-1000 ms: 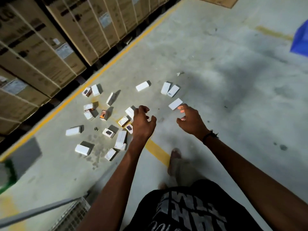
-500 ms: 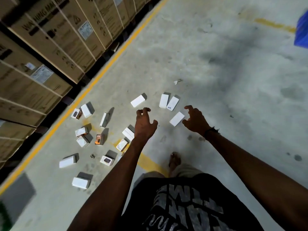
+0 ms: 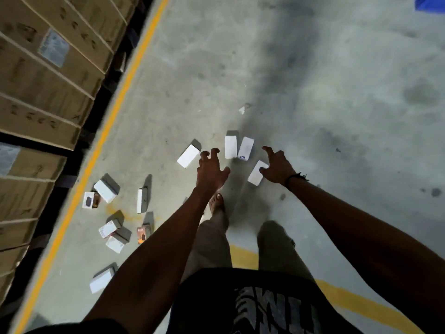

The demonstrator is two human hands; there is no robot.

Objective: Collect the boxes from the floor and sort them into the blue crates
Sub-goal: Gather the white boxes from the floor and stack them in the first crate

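Several small white boxes lie scattered on the concrete floor. My left hand (image 3: 210,171) hangs above the floor with fingers spread and curled, holding nothing, just right of one white box (image 3: 188,156). My right hand (image 3: 277,168) is also empty, fingers spread, partly covering another white box (image 3: 255,174). Two white boxes (image 3: 238,147) lie side by side between and beyond the hands. More boxes (image 3: 106,190) lie to the left. A corner of a blue crate (image 3: 431,3) shows at the top right.
Stacked brown cartons (image 3: 43,75) line the left side behind a yellow floor line (image 3: 113,116). Another yellow line (image 3: 349,297) runs under my legs. My bare foot (image 3: 216,203) stands just behind the left hand. A scrap of paper (image 3: 242,109) lies farther off.
I have stepped forward and the view has tilted down. Both hands have spread wider and reached nearer the three front boxes; the right hand now overlaps one box.
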